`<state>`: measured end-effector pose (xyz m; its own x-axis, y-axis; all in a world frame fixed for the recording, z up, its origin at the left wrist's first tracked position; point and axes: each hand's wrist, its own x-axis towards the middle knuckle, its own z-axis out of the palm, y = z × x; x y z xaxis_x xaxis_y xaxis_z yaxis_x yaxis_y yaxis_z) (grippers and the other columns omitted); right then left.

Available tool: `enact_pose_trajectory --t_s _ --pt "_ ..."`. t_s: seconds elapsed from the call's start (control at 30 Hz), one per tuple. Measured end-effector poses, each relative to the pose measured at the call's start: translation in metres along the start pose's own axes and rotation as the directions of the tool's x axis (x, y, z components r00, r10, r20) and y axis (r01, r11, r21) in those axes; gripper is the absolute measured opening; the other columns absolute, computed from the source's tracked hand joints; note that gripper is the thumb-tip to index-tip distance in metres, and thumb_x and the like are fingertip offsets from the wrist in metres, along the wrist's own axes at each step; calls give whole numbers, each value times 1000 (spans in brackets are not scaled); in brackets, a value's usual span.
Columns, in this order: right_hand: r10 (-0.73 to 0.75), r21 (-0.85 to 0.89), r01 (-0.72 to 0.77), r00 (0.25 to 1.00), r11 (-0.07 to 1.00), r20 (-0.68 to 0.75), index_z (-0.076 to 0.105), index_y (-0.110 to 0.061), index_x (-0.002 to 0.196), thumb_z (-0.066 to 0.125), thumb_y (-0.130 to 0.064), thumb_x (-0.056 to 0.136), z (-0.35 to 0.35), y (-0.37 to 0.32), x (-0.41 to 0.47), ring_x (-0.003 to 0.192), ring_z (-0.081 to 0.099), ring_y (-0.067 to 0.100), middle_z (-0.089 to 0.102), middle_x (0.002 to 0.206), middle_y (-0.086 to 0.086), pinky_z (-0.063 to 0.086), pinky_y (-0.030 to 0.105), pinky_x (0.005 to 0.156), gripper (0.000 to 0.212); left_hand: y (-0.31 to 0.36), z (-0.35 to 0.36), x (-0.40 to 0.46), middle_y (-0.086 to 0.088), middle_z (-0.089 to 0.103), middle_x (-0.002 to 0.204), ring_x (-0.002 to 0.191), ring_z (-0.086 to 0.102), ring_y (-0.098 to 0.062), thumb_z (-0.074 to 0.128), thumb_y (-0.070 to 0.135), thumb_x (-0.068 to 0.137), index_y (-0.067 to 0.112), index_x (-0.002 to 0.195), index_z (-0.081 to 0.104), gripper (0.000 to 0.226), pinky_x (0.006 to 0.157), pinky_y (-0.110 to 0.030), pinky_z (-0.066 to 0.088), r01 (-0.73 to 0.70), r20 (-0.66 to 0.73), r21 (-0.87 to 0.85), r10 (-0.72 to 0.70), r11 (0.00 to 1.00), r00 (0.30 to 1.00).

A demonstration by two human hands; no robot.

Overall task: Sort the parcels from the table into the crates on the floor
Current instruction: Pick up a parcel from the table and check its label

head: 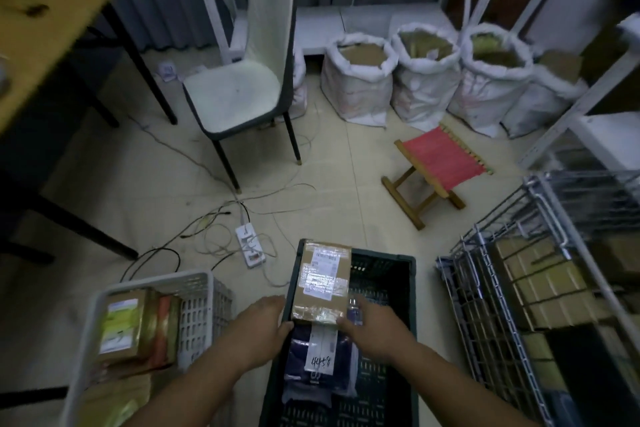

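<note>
I held the cardboard box [322,282] over the dark crate [384,288], left hand [265,326] and right hand [372,326] gripping its near corners. It seemed stiff and light; the glossy tape looked slippery.

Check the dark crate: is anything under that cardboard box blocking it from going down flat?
Yes. A dark blue bagged parcel with a white label already lies in the dark crate, under the near end of the cardboard box, which both hands, left hand and right hand, hold.

A brown taped box [320,282] over a dark green crate [384,288]; white crate [204,302]; red-striped stool [440,158].
</note>
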<state>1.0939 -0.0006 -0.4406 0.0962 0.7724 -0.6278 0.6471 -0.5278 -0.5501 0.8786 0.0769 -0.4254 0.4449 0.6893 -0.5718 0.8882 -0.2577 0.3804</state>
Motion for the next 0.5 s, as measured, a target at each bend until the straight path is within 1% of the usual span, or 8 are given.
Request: enact_pose_trajectory --t_s 0.13,0.17,0.23,0.3,0.37,0.5 --pt "-96 -203 94 995 975 3 54 -30 135 58 -51 94 -55 -49 -77 113 63 18 65 130 -4 52 31 87 46 46 -61 -77 -4 29 162 149 25 -18 43 43 104 19 155 29 58 118 -30 26 -22 -29 84 25 996 999" --pt "-115 -253 112 993 961 5 54 -29 132 57 -52 92 -67 -61 -95 113 62 20 65 128 -3 53 33 87 46 57 -75 -97 -5 27 163 150 23 -19 42 45 103 19 155 28 59 119 -32 26 -25 -47 104 30 994 998" --pt "-150 -368 143 989 919 11 53 -26 130 53 -55 91 -87 -87 -130 114 60 24 63 127 1 54 39 90 49 76 -100 -137 -5 31 160 148 27 -20 41 48 103 20 152 32 58 117 -34 31 -31 -99 142 45 989 994" --pt "-191 -471 173 981 865 9 48 -23 136 49 -57 92 -102 -113 -166 120 55 29 59 133 5 51 41 94 56 92 -120 -177 -4 32 159 147 28 -20 40 50 102 20 152 34 58 115 -33 31 -32 -152 157 57 987 987" --pt "-239 -548 203 971 811 6 43 -18 144 50 -55 95 -114 -142 -203 128 48 32 53 142 8 46 41 100 61 102 -139 -215 -3 29 162 149 23 -20 40 51 102 20 154 31 61 118 -34 28 -35 -195 169 68 985 978" --pt "-323 -628 255 946 735 6 34 -17 152 49 -51 98 -126 -194 -271 136 41 34 45 153 8 40 44 110 65 117 -174 -290 -6 24 164 152 17 -23 41 50 102 17 156 27 64 121 -35 20 -4 -250 206 57 979 967"
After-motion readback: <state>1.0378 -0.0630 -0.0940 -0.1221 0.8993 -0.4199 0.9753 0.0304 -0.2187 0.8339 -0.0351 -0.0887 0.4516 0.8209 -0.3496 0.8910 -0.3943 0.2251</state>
